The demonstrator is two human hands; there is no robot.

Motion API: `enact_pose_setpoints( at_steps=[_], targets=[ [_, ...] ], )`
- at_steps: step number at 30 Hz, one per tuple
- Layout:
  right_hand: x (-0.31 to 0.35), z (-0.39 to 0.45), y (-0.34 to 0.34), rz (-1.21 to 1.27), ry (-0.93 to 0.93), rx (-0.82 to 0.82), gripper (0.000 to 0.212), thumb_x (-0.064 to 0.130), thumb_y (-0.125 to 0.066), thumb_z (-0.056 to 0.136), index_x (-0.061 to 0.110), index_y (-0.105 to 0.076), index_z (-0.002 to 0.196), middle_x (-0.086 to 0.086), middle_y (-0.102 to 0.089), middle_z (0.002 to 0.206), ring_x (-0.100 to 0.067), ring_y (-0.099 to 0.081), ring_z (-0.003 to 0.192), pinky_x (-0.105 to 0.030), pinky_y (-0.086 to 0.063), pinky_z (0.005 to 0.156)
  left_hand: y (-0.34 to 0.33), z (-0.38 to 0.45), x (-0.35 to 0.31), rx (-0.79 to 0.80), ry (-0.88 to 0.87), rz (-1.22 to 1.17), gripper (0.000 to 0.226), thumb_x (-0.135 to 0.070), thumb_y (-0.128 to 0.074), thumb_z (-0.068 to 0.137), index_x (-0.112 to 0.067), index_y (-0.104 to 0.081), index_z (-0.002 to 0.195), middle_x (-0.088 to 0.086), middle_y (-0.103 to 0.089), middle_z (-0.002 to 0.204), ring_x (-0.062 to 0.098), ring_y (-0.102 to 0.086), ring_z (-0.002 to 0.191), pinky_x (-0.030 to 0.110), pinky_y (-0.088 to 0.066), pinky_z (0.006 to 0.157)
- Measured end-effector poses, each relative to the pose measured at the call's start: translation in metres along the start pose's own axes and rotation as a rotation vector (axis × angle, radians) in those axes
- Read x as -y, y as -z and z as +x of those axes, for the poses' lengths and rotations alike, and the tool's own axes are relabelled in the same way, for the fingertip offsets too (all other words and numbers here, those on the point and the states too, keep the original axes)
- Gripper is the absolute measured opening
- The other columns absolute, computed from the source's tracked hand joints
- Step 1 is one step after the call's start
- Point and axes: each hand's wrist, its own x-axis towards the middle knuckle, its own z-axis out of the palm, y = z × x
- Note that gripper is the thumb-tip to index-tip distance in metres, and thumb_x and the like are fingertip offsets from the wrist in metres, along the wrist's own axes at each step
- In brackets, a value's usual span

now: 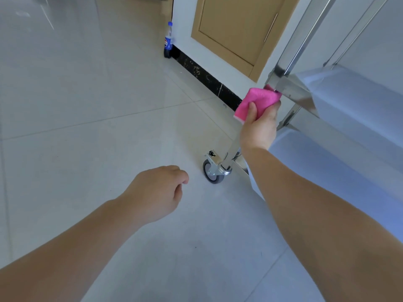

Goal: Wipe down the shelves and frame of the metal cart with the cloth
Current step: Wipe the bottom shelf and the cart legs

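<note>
Right hand [259, 127], cloth [255, 103] against cart post [283, 59].

A bright pink cloth [256, 103], silvery metal cart [340, 101], blue-labelled bottle [168, 41], tan cabinet door [235, 29], pale grey floor tiles [87, 94].

Cart [340, 99] stands at right, its caster [212, 172] on the floor [87, 105]; cloth [255, 103] against the cart's post; bottle [168, 40] behind, at the wall's [185, 18] corner; door [235, 25] right of bottle.

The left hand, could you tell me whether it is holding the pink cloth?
No, the left hand hangs loosely curled over the floor holding nothing, while the right hand holds the pink cloth against the cart post.
</note>
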Motion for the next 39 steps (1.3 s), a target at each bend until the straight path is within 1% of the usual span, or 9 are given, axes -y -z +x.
enact_pose_setpoints(
  at_steps=[5, 8, 15, 19, 22, 27, 31, 35, 39],
  targets=[
    [-0.033, -0.023, -0.013, -0.13, -0.058, 0.146, 0.061, 0.042, -0.041, 0.095, 0.007, -0.023, 0.142, -0.011, -0.061, 0.12, -0.029, -0.054, 0.116, -0.046, -0.044, 0.098, -0.005, 0.003, -0.001, 0.051, -0.018, 0.032, 0.027, -0.022, -0.037, 0.091, -0.029, -0.054, 0.111, -0.014, -0.057, 0.107, 0.01, -0.054, 0.091, 0.024, -0.039, 0.069],
    [-0.063, -0.047, -0.023, -0.443, -0.102, 0.351, 0.057, 0.044, -0.036, 0.096, 0.003, -0.035, 0.136, -0.01, -0.064, 0.118, -0.025, -0.054, 0.119, -0.044, -0.023, 0.115, -0.003, 0.002, 0.001, 0.062, -0.015, 0.046, 0.028, -0.022, -0.037, 0.091, -0.029, -0.053, 0.113, -0.013, -0.057, 0.109, 0.011, -0.055, 0.097, 0.026, -0.043, 0.074],
    [-0.073, -0.05, -0.022, -0.695, -0.07, 0.505, 0.052, 0.051, -0.035, 0.095, 0.009, -0.06, 0.11, -0.009, -0.067, 0.111, -0.024, -0.056, 0.115, -0.043, -0.023, 0.114, -0.004, -0.003, 0.0, 0.117, -0.026, 0.093, 0.031, -0.021, -0.034, 0.091, -0.028, -0.051, 0.116, -0.009, -0.056, 0.11, 0.016, -0.054, 0.102, 0.032, -0.046, 0.078],
    [-0.062, -0.052, 0.0, -0.631, -0.006, 0.484, 0.038, 0.039, -0.036, 0.098, 0.009, -0.06, 0.091, -0.01, -0.069, 0.092, -0.025, -0.062, 0.088, -0.043, -0.038, 0.103, 0.001, 0.001, -0.007, 0.095, -0.04, 0.091, 0.03, -0.021, -0.036, 0.091, -0.027, -0.052, 0.116, -0.01, -0.057, 0.111, 0.014, -0.054, 0.102, 0.03, -0.045, 0.078],
    [-0.051, -0.061, 0.025, -0.479, 0.102, 0.465, 0.029, 0.033, -0.038, 0.098, 0.014, -0.049, 0.08, -0.004, -0.063, 0.076, -0.025, -0.055, 0.071, -0.036, -0.047, 0.075, 0.005, 0.008, -0.019, 0.025, -0.002, -0.001, 0.031, -0.022, -0.042, 0.09, -0.026, -0.052, 0.119, -0.007, -0.056, 0.116, 0.016, -0.055, 0.102, 0.031, -0.046, 0.081],
    [-0.008, -0.084, 0.073, -0.105, 0.283, 0.504, 0.016, 0.034, -0.047, 0.093, 0.038, -0.047, 0.077, 0.019, -0.053, 0.056, -0.002, -0.056, 0.059, -0.019, -0.037, 0.055, 0.025, 0.029, -0.05, -0.163, -0.028, -0.248, 0.049, -0.035, -0.056, 0.087, -0.017, -0.042, 0.13, 0.003, -0.049, 0.13, 0.021, -0.051, 0.113, 0.039, -0.044, 0.092],
    [0.044, -0.088, 0.127, 0.002, 0.361, 0.476, 0.014, 0.035, -0.049, 0.088, 0.028, -0.051, 0.076, 0.023, -0.04, 0.048, 0.007, -0.043, 0.045, -0.007, -0.024, 0.047, 0.086, 0.038, -0.089, -0.244, -0.049, -0.423, 0.029, -0.036, -0.06, 0.084, -0.022, -0.058, 0.109, -0.005, -0.061, 0.108, 0.009, -0.057, 0.097, 0.03, -0.047, 0.085],
    [0.122, -0.056, 0.195, 0.143, 0.243, 0.604, 0.012, 0.031, -0.055, 0.089, 0.02, -0.058, 0.092, 0.025, -0.047, 0.06, 0.009, -0.052, 0.061, -0.009, -0.034, 0.052, 0.183, 0.027, -0.138, -0.144, -0.034, -0.512, 0.011, -0.029, -0.055, 0.089, -0.02, -0.061, 0.089, -0.005, -0.064, 0.079, 0.008, -0.057, 0.071, 0.025, -0.046, 0.066],
    [0.235, 0.007, 0.279, 0.414, -0.006, 0.962, 0.062, 0.031, -0.06, 0.082, 0.043, -0.031, 0.135, 0.022, -0.05, 0.126, 0.001, -0.05, 0.116, -0.022, -0.047, 0.091, 0.326, 0.024, -0.184, -0.064, 0.029, -0.528, 0.013, -0.029, -0.052, 0.091, -0.019, -0.058, 0.089, -0.004, -0.062, 0.076, 0.008, -0.054, 0.067, 0.021, -0.042, 0.06]
  ],
)
